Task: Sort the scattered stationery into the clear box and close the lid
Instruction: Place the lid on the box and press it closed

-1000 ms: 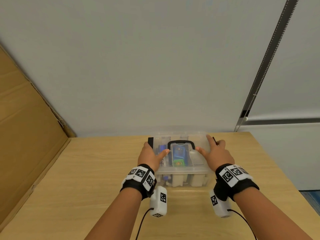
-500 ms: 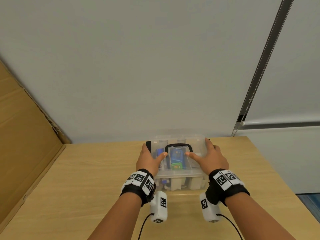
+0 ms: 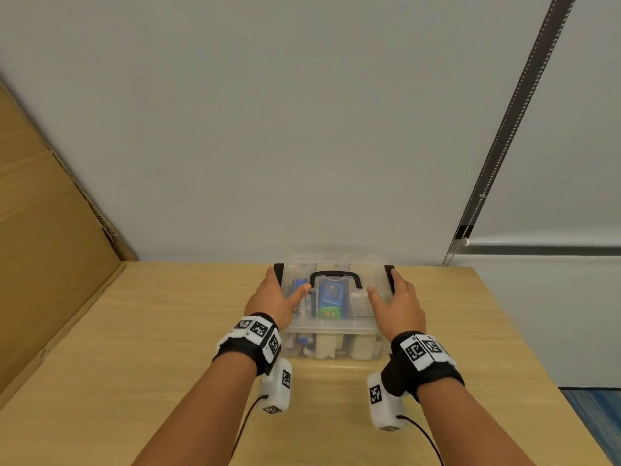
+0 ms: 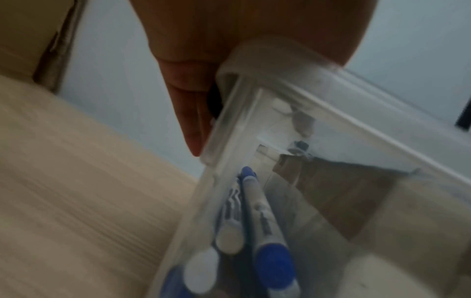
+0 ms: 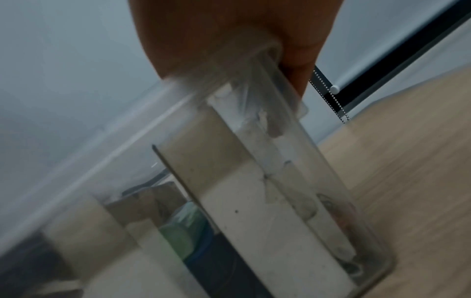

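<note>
The clear box (image 3: pixel 331 349) stands on the wooden table near the wall, its lid (image 3: pixel 364 265) on top with a black handle (image 3: pixel 335 274). Blue and green stationery (image 3: pixel 328 299) shows through the plastic. My left hand (image 3: pixel 274 297) lies on the box's left end, thumb on the lid, straight fingers down the side over the black clip (image 3: pixel 278 271). On the other end my right hand (image 3: pixel 400 304) does the same at the right clip (image 3: pixel 388 275). The left wrist view shows my fingers (image 4: pixel 191 113) flat against the box corner (image 4: pixel 254 66), with blue markers (image 4: pixel 265 231) inside. The right wrist view shows my palm (image 5: pixel 229 30) over the box rim (image 5: pixel 275 66).
A tall cardboard panel (image 3: pixel 50 247) borders the table (image 3: pixel 151 348) on the left. The wall rises just behind the box. The table's right edge (image 3: pixel 537 364) drops to a blue floor. A bead chain (image 3: pixel 497 146) hangs at the right.
Both hands have slid outward from the top of the lid to the box's two ends, fingers now over the side clips. The thumbs stay on the lid.
</note>
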A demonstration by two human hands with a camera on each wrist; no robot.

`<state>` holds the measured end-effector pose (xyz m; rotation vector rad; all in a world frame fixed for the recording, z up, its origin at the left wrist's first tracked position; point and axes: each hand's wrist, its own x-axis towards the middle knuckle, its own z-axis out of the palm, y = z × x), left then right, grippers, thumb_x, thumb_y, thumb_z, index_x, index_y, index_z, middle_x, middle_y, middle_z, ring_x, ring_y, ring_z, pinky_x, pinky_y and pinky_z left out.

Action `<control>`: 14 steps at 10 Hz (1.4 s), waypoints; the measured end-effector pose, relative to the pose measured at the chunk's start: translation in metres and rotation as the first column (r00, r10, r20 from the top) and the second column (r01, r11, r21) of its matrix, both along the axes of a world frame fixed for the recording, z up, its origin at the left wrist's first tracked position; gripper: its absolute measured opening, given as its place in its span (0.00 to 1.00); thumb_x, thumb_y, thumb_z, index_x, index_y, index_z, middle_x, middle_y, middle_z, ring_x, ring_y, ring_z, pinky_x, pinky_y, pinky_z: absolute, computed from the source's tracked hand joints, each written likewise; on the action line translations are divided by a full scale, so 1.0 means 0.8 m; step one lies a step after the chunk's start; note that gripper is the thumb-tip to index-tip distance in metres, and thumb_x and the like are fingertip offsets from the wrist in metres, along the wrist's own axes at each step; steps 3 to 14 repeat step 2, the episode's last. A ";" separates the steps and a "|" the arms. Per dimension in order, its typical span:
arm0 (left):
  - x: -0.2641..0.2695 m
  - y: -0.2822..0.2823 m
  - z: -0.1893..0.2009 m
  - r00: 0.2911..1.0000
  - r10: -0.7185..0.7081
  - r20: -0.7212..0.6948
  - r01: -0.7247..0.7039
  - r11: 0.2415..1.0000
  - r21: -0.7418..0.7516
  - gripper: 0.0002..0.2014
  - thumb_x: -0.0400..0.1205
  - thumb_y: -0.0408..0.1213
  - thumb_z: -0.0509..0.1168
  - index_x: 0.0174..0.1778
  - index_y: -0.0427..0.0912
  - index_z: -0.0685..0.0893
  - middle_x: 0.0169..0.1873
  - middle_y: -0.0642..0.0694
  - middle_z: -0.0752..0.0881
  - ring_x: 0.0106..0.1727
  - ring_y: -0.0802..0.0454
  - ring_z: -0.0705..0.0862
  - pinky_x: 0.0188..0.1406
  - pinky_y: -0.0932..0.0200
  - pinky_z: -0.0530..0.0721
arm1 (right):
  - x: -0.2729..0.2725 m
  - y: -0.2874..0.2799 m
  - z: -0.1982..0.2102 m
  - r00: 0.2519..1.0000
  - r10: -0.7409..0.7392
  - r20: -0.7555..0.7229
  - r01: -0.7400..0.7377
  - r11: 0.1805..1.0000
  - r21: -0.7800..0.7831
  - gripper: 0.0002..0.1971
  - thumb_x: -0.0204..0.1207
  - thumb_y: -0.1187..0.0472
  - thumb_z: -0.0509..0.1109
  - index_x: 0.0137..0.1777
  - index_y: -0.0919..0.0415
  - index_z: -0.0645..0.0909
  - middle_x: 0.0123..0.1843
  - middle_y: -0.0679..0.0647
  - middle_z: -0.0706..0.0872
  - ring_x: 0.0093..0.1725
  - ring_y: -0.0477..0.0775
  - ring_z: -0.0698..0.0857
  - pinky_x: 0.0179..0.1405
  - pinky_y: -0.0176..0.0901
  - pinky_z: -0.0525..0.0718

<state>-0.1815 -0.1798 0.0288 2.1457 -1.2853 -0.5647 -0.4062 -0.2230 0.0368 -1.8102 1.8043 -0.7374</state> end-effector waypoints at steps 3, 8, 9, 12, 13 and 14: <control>-0.009 0.115 0.011 0.997 -0.070 0.021 0.071 0.997 -0.023 0.40 0.79 0.66 0.53 0.83 0.48 0.51 0.81 0.47 0.63 0.78 0.50 0.69 0.76 0.50 0.70 | -0.046 0.088 0.000 0.973 0.218 -0.070 -0.216 0.975 0.046 0.43 0.79 0.38 0.57 0.84 0.56 0.38 0.86 0.50 0.38 0.84 0.54 0.48 0.80 0.47 0.53; -0.009 0.115 0.011 0.997 -0.070 0.021 0.071 0.997 -0.023 0.40 0.79 0.66 0.53 0.83 0.48 0.51 0.81 0.47 0.63 0.78 0.50 0.69 0.76 0.50 0.70 | -0.046 0.088 0.000 0.973 0.218 -0.070 -0.216 0.975 0.046 0.43 0.79 0.38 0.57 0.84 0.56 0.38 0.86 0.50 0.38 0.84 0.54 0.48 0.80 0.47 0.53; -0.009 0.115 0.011 0.997 -0.070 0.021 0.071 0.997 -0.023 0.40 0.79 0.66 0.53 0.83 0.48 0.51 0.81 0.47 0.63 0.78 0.50 0.69 0.76 0.50 0.70 | -0.046 0.088 0.000 0.973 0.218 -0.070 -0.216 0.975 0.046 0.43 0.79 0.38 0.57 0.84 0.56 0.38 0.86 0.50 0.38 0.84 0.54 0.48 0.80 0.47 0.53; -0.009 0.115 0.011 0.997 -0.070 0.021 0.071 0.997 -0.023 0.40 0.79 0.66 0.53 0.83 0.48 0.51 0.81 0.47 0.63 0.78 0.50 0.69 0.76 0.50 0.70 | -0.046 0.088 0.000 0.973 0.218 -0.070 -0.216 0.975 0.046 0.43 0.79 0.38 0.57 0.84 0.56 0.38 0.86 0.50 0.38 0.84 0.54 0.48 0.80 0.47 0.53; -0.009 0.115 0.011 0.997 -0.070 0.021 0.071 0.997 -0.023 0.40 0.79 0.66 0.53 0.83 0.48 0.51 0.81 0.47 0.63 0.78 0.50 0.69 0.76 0.50 0.70 | -0.046 0.088 0.000 0.973 0.218 -0.070 -0.216 0.975 0.046 0.43 0.79 0.38 0.57 0.84 0.56 0.38 0.86 0.50 0.38 0.84 0.54 0.48 0.80 0.47 0.53; -0.009 0.115 0.011 0.997 -0.070 0.021 0.071 0.997 -0.023 0.40 0.79 0.66 0.53 0.83 0.48 0.51 0.81 0.47 0.63 0.78 0.50 0.69 0.76 0.50 0.70 | -0.046 0.088 0.000 0.973 0.218 -0.070 -0.216 0.975 0.046 0.43 0.79 0.38 0.57 0.84 0.56 0.38 0.86 0.50 0.38 0.84 0.54 0.48 0.80 0.47 0.53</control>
